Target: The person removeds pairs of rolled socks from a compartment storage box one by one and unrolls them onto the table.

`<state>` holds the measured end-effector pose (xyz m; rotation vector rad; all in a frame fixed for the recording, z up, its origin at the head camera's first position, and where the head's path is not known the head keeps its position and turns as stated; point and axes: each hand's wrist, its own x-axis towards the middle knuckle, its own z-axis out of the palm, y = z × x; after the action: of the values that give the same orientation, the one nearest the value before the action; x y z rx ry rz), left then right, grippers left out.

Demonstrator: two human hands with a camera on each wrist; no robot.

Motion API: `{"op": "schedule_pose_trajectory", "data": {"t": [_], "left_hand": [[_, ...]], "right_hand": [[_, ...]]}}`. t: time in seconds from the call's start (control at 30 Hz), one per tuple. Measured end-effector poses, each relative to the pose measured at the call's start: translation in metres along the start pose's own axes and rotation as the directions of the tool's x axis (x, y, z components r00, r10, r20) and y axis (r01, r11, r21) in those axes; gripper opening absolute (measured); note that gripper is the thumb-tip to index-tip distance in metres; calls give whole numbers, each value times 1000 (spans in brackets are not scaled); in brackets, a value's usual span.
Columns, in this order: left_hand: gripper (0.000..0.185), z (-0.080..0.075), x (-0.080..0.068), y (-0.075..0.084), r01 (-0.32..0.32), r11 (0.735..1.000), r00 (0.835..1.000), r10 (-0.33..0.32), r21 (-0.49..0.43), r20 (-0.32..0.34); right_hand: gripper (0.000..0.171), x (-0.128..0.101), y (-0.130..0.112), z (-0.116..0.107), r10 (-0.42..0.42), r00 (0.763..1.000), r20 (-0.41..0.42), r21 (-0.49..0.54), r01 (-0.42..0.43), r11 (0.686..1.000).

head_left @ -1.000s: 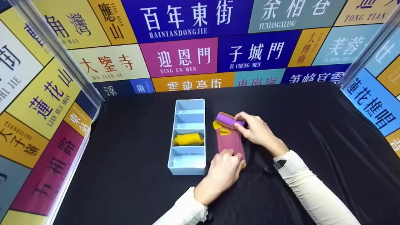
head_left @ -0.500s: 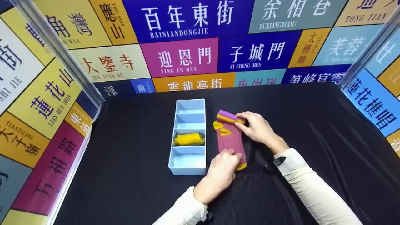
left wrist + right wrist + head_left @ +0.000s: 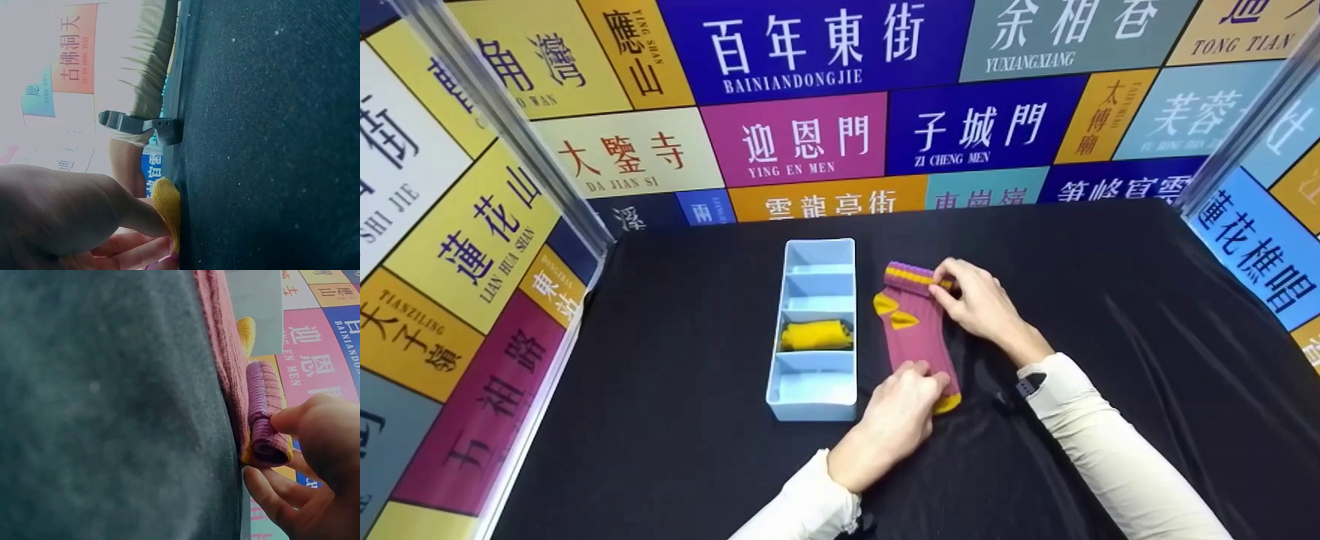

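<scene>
A pink sock (image 3: 919, 337) with yellow heel and toe lies flat on the black cloth; a second yellow patch suggests another sock layered with it. Its cuff (image 3: 911, 276), striped purple and yellow, is rolled over at the far end. My right hand (image 3: 979, 300) pinches that cuff at its right side; the right wrist view shows the thumb on the purple roll (image 3: 260, 405) and fingers beneath. My left hand (image 3: 901, 405) rests on the foot part with bent fingers. In the left wrist view its thumb and fingers pinch near the yellow toe (image 3: 167, 208).
Left of the sock stands a light blue divided box (image 3: 812, 409). A yellow rolled bundle (image 3: 815, 335) lies in its third compartment from the back. Panels with lettering (image 3: 795, 139) wall the black-covered table (image 3: 675, 420) at the back and sides.
The cuff has partly unrolled away from me, showing more pink and a changed stripe order. My right hand has moved slightly away with it. The left hand stays on the foot part.
</scene>
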<state>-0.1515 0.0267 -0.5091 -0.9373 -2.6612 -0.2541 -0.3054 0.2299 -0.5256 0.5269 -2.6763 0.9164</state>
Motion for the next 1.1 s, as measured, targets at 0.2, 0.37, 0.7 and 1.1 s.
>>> {"op": "schedule_pose_trajectory", "data": {"t": [0.2,0.37,0.7,1.1], "left_hand": [[14,1,-1,1,-6,1000,1000,7,4,-8],[14,2,-1,1,-7,1000,1000,7,12,-15],[14,4,-1,0,-9,1000,999,11,25,-53],[15,5,-2,-1,-4,1000,998,6,31,-55]], "right_hand": [[30,-1,-1,0,47,998,36,-31,-45,998],[36,1,-2,0,110,993,34,-43,-108,993],[27,7,-1,1,180,984,-7,-72,-180,981],[33,12,13,0,267,964,11,177,-265,948]]}}
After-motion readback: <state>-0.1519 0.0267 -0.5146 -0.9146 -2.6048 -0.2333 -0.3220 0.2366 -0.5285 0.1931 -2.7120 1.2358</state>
